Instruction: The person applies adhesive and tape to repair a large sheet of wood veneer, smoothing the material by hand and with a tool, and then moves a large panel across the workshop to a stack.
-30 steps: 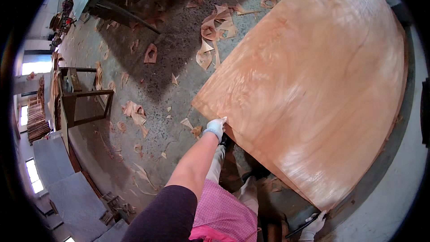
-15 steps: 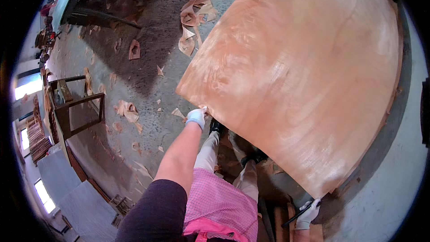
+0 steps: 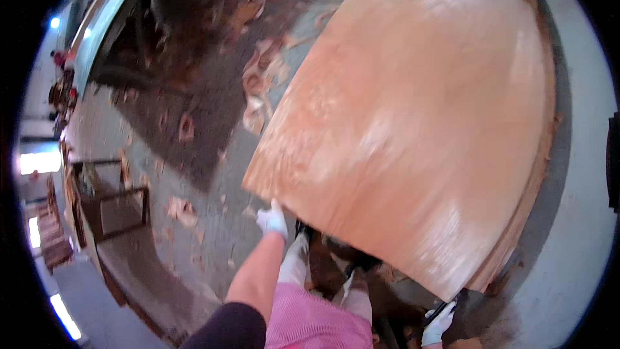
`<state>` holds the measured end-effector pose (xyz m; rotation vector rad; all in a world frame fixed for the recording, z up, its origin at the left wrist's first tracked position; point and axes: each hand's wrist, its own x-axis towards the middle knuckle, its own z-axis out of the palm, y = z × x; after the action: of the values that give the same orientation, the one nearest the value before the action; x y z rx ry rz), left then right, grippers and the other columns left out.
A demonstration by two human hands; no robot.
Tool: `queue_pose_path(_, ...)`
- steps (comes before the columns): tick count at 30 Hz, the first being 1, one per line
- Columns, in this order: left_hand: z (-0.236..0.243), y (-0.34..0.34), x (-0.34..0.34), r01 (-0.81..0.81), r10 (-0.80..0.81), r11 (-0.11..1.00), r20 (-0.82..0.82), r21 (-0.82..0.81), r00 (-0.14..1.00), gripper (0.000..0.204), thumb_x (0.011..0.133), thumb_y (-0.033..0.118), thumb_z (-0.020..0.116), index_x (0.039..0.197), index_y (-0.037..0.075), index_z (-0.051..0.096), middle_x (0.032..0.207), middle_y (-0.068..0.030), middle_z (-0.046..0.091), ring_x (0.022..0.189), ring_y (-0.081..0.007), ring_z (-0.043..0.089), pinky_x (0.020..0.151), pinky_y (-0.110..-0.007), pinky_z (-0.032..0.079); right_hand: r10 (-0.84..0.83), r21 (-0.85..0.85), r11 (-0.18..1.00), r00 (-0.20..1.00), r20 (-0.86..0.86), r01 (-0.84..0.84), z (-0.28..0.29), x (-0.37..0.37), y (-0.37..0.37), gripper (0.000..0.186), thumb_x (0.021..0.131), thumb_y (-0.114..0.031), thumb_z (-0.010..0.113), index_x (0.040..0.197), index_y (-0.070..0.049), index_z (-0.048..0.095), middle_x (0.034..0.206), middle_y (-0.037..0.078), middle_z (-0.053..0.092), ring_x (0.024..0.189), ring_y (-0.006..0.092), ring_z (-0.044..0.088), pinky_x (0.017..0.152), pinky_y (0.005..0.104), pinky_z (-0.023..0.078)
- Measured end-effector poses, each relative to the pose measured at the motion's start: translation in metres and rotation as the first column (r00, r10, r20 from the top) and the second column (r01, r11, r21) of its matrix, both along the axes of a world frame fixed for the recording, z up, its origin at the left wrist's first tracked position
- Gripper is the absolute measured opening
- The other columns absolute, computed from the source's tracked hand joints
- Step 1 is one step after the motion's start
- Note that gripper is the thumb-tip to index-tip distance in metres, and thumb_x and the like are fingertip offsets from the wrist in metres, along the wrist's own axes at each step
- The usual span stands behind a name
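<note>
A broad, thin sheet of orange-tan wood veneer (image 3: pixel 400 123) lies in front of me, its near edge slanting down to the right. My left hand (image 3: pixel 272 221), in a white glove, is at the sheet's near left corner. Its thumb points up by the edge and the fingers are spread away from it. By the near right corner, my right hand (image 3: pixel 439 324), also gloved in white, is closed around a slim black stick-like tool (image 3: pixel 442 311). The tool's exact kind is not clear. Its upper end is close to the sheet's corner.
More veneer layers (image 3: pixel 516 245) show under the sheet's right edge. Torn veneer scraps (image 3: pixel 255 113) litter the concrete floor to the left. A dark metal frame (image 3: pixel 123 207) stands at the left, with grey boards (image 3: pixel 97 294) nearer me. My legs are close to the sheet's near edge.
My left hand has loosened from the sheet's edge, its fingers now spread. The view has shifted, and the sheet's near edge sits lower in it. My right hand still grips the black tool.
</note>
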<state>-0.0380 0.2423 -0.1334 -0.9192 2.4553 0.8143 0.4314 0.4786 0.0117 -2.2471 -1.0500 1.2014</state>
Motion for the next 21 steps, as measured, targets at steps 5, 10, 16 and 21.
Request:
queue_pose_path(5,0.022,0.049,0.056,0.905,-0.970,0.217,-0.185,-0.366,0.158,0.040,0.072,0.025,0.065,0.108,0.007,0.059,0.111,-0.0178,0.053,0.104,-0.0361,0.051,0.094,-0.048,0.040,0.080,0.039,0.996,0.997,0.013,-0.081,0.043,-0.058,0.002,0.043,0.102,-0.039,0.046,0.124,-0.002,0.049,0.084,0.009,0.057,0.052,0.0161,0.045,0.047,0.0273,0.040)
queue_pose_path(10,0.015,0.114,0.098,0.939,-0.921,-0.344,0.185,0.026,-0.343,0.074,0.085,0.039,0.064,0.149,0.015,0.036,0.156,-0.0237,0.024,0.144,-0.0386,0.026,0.115,-0.047,0.024,0.035,-0.015,0.999,0.996,-0.085,-0.037,0.010,-0.010,-0.001,0.049,0.102,-0.041,0.045,0.131,-0.001,0.046,0.085,0.008,0.057,0.054,0.0158,0.049,0.048,0.0280,0.041)
queue_pose_path(16,-0.010,0.144,0.099,0.931,-0.829,-0.341,0.425,0.131,-0.363,0.075,0.087,0.040,0.060,0.152,0.016,0.032,0.158,-0.0262,0.016,0.145,-0.0396,0.023,0.116,-0.048,0.023,0.626,-0.094,0.772,0.727,0.282,-0.629,-0.070,0.080,-0.028,0.067,0.091,-0.045,0.065,0.144,-0.009,0.044,0.110,0.018,0.069,0.092,0.0303,0.068,0.082,0.0408,0.052)
queue_pose_path(21,-0.002,0.162,0.097,0.889,-0.725,-0.410,0.519,0.202,-0.452,0.079,0.086,0.047,0.059,0.152,0.018,0.029,0.157,-0.0287,0.013,0.144,-0.0412,0.026,0.114,-0.046,0.031,-0.044,-0.362,0.927,0.988,0.149,0.096,-0.116,0.132,-0.034,0.039,0.090,-0.037,0.067,0.094,0.001,0.062,0.073,0.010,0.062,0.053,0.0214,0.055,0.052,0.0365,0.046)
